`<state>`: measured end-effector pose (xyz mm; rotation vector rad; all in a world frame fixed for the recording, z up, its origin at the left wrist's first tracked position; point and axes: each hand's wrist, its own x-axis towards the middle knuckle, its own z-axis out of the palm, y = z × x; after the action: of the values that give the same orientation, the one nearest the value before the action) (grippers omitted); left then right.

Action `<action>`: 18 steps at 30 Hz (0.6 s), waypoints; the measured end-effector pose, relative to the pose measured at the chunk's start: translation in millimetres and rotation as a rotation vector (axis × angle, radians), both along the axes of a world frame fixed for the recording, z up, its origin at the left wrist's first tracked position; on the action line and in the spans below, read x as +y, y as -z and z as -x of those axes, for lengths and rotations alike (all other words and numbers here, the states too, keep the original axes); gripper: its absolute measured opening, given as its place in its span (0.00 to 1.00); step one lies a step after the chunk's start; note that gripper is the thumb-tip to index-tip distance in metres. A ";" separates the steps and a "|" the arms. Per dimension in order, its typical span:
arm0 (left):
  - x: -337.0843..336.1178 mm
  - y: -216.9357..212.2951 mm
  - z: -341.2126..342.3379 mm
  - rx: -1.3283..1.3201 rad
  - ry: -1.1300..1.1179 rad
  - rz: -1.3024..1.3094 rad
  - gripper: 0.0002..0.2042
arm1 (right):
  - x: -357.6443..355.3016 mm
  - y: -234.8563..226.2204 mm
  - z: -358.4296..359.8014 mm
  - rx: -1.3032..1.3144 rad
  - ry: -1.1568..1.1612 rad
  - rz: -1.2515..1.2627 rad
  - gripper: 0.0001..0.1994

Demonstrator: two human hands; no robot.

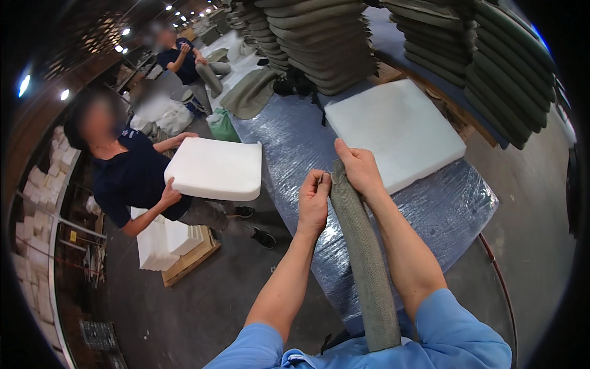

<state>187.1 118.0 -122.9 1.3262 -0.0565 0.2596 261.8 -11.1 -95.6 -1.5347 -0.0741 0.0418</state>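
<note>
A long grey-green woven fabric cover, seen narrow side on, runs from my chest up to my hands over the table. My right hand is closed around its far end, thumb on top. At the left edge of that end, my left hand pinches the fabric between thumb and fingers. Just beyond my right hand, a thick white foam cushion block lies flat on the plastic-wrapped table. Part of the block's near corner is hidden behind my right hand and wrist.
Tall stacks of grey-green cushions stand at the back, with more stacks at far right. To the left, a co-worker holds a white foam cushion. Foam pieces sit on a pallet. Another person sits farther back.
</note>
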 end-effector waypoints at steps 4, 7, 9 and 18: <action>-14.5 -5.6 -3.7 -0.004 -0.028 0.117 0.06 | -1.9 -2.9 4.7 -0.052 0.105 0.062 0.36; -19.4 -11.5 -8.7 -0.007 -0.085 0.054 0.09 | 1.7 2.1 8.7 -0.110 0.233 0.073 0.36; -18.4 -15.6 -12.5 -0.016 -0.108 0.002 0.10 | 4.7 5.0 9.9 -0.115 0.288 0.065 0.36; -34.5 -33.0 -17.7 -0.046 -0.119 -0.316 0.11 | -3.5 27.6 0.4 -0.023 0.356 0.017 0.34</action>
<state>204.8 83.5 -89.9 1.6402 -0.0591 0.3942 261.5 -14.6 -123.2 -1.5454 0.1825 -0.2589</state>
